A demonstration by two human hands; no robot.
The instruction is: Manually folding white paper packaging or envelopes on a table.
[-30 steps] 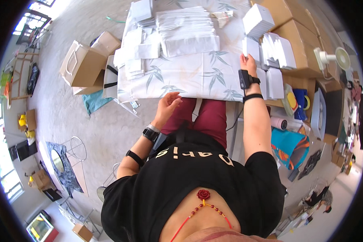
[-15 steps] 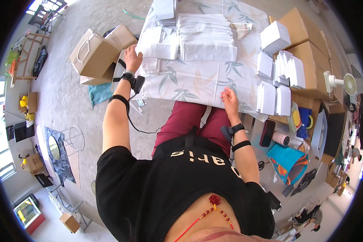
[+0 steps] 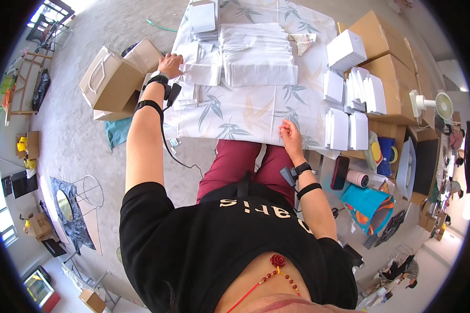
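Your left hand [image 3: 169, 66] is stretched to the upper left of the frame, its back to the camera, at the left edge of the bench [image 3: 249, 112]. It is right beside the loose pile of white sheets [image 3: 201, 74], which lies left of the upper middle. Whether its grip is closed on a sheet or only resting there, you cannot tell from this view, as the fingertips are hidden.

Your right hand [image 3: 291, 138] is just right of the centre, above the near edge of the bench; its grip is loosely open, with the fingers slightly curled.

Right of the loose pile, you have a wide stack of white sheets [image 3: 258, 52] at the upper middle, and above the pile a smaller white stack [image 3: 202, 18] near the top edge. Toward the upper right stand a white block of sheets [image 3: 345, 50] and, below it, more white bundles [image 3: 337, 129] in rows. Cardboard boxes [image 3: 389, 70] rise beyond them, with a white fan [image 3: 444, 106] at their right. Lower on the right you see a dark phone [image 3: 340, 173] beside a pink cylinder [image 3: 357, 178]. A brown carton [image 3: 112, 81] with a looped handle stands at the upper left.
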